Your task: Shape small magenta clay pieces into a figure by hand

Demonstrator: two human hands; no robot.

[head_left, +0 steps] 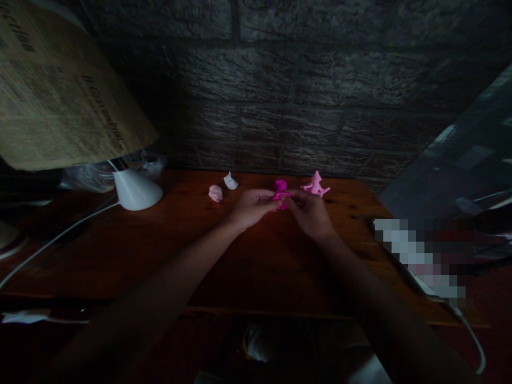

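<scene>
Between both hands, over the wooden table, is a bright pink piece of what looks like modelling clay (282, 200). My left hand (256, 205) pinches its left side, and my right hand (310, 210) has its fingers closed on the right side. Just behind it shows another bright pink lump (280, 185); I cannot tell whether the two are joined. A light pink figure (316, 184) with a pointed top and thin limbs stands behind my right hand. Left of my hands lie a pale pink lump (215, 193) and a small white piece (230, 181).
A lamp with a white base (136, 191) and newsprint shade (72, 96) stands at the left, its cord crossing the wooden table (160, 256). Clear plastic bags (90, 176) lie behind it. A blurred-out flat object (416, 261) rests at the right edge. A block wall (264, 80) closes the back.
</scene>
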